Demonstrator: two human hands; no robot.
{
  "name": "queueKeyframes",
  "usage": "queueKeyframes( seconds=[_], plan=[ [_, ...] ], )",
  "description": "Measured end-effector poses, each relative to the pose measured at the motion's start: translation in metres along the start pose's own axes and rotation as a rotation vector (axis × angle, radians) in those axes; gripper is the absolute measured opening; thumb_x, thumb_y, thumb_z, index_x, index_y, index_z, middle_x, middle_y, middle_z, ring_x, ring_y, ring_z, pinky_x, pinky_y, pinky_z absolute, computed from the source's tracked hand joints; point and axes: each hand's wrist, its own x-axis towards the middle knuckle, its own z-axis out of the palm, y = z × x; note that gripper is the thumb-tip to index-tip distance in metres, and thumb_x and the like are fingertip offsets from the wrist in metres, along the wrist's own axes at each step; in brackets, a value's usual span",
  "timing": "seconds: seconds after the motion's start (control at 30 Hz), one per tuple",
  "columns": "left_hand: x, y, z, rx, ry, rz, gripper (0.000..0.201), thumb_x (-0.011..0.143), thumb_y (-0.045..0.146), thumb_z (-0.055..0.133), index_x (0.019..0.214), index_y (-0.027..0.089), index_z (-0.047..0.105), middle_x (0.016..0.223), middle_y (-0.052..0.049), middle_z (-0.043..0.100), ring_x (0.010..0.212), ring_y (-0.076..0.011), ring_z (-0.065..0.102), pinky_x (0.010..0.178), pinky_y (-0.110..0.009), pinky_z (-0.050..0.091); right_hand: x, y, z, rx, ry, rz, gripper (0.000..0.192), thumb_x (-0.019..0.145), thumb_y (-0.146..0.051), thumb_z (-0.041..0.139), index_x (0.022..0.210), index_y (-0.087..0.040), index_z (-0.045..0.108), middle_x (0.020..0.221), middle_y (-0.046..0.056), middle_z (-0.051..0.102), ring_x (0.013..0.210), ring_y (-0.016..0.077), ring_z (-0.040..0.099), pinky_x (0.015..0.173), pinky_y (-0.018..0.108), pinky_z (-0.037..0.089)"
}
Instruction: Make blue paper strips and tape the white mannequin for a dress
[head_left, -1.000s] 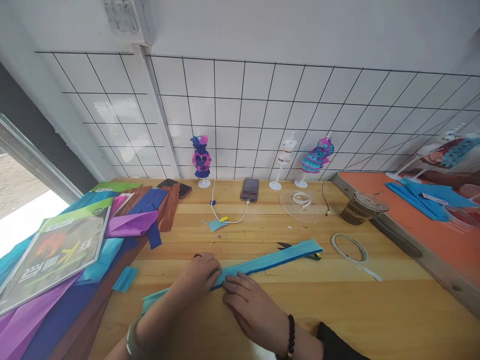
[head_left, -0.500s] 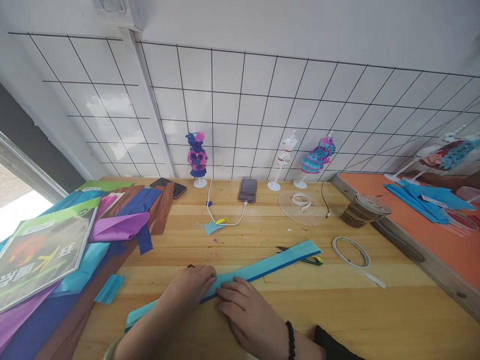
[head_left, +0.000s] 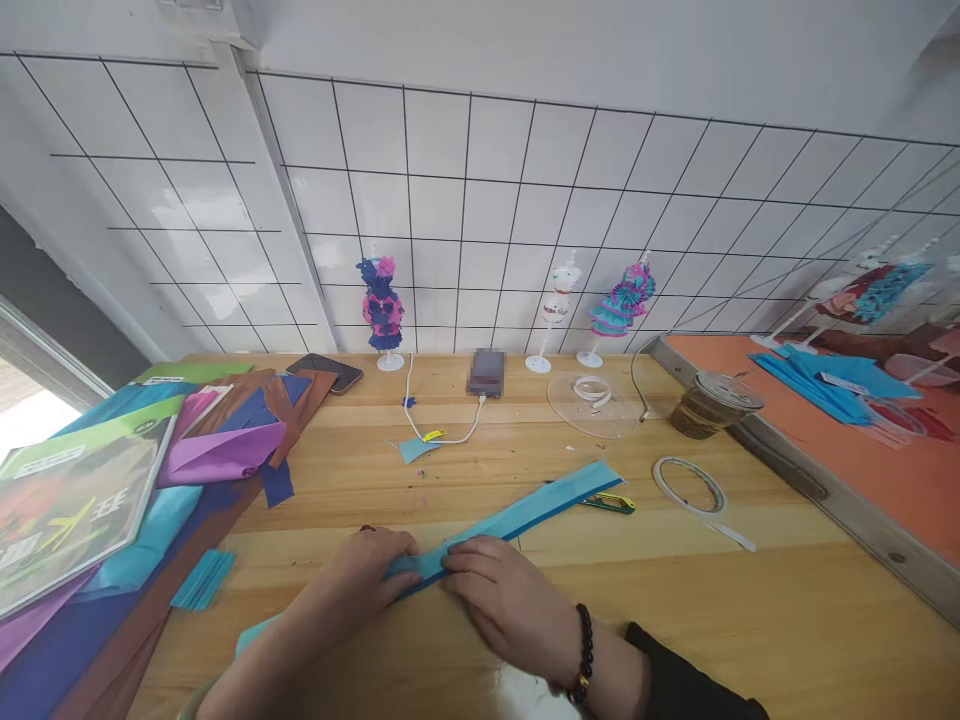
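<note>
Already the long teal crepe-paper strip (head_left: 517, 515) lay folded lengthwise on the wooden worktable (head_left: 750, 620), running on a slant from near the front edge up toward the right, and both hands were pinching it close together at about its middle. The left hand (head_left: 367, 572) pressed down with fingers closed on the paper, and the right hand (head_left: 499, 600), a dark bead bracelet (head_left: 583, 655) at its wrist, gripped the strip just beside it, thumb and fingers shut on the fold. Judging from how it lay, the far stretch up to the right end looked flat and creased, while the short near end poking out under the left forearm seemed less neat; whether any pleat had been started between the fingers could not be told. A pair of scissors with yellow-green handles (head_left: 611, 502) lay partly under the strip's far end, touching it, and a ring of double-sided tape (head_left: 690, 485) with a loose tail sat just to the right. A small pleated teal scrap (head_left: 202, 580) rested near the left, beside a heap of coloured crepe sheets (head_left: 225, 455) and a glossy paper pack (head_left: 67, 510). Farther back stood paper-dressed mannequins (head_left: 381, 310), a charging phone (head_left: 486, 372) and a lidded drink cup (head_left: 709, 405), all well apart from the hands.
</note>
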Motion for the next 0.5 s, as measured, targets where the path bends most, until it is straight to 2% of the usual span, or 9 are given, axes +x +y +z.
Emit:
queueKeyframes(
  seconds=[0.27, 0.4, 0.5],
  plan=[
    [-0.004, -0.003, -0.003, -0.062, 0.018, -0.031, 0.019, 0.077, 0.035, 0.045, 0.076, 0.020, 0.057, 0.079, 0.000, 0.064, 0.074, -0.0168, 0.054, 0.064, -0.025, 0.035, -0.001, 0.003, -0.001, -0.019, 0.008, -0.038, 0.027, 0.083, -0.008, 0.041, 0.104, -0.018, 0.056, 0.101, 0.007, 0.065, 0.104, 0.0139, 0.052, 0.091, 0.029, 0.044],
    [-0.007, 0.000, -0.008, -0.067, 0.021, -0.030, 0.020, 0.079, 0.033, 0.043, 0.078, 0.020, 0.057, 0.079, 0.000, 0.064, 0.074, -0.0166, 0.055, 0.064, -0.024, 0.036, -0.004, 0.006, -0.001, -0.033, 0.125, -0.041, 0.033, 0.082, -0.007, 0.041, 0.112, -0.017, 0.052, 0.112, 0.009, 0.061, 0.111, 0.0162, 0.048, 0.095, 0.035, 0.042],
    [-0.008, 0.005, -0.011, -0.005, 0.004, -0.008, 0.020, 0.080, 0.029, 0.041, 0.085, 0.020, 0.059, 0.086, -0.001, 0.065, 0.080, -0.0178, 0.056, 0.069, -0.025, 0.038, -0.004, 0.014, -0.003, -0.084, 0.198, 0.020, 0.040, 0.083, -0.009, 0.041, 0.123, -0.017, 0.044, 0.122, 0.011, 0.054, 0.120, 0.0185, 0.042, 0.099, 0.042, 0.038]
  ],
)
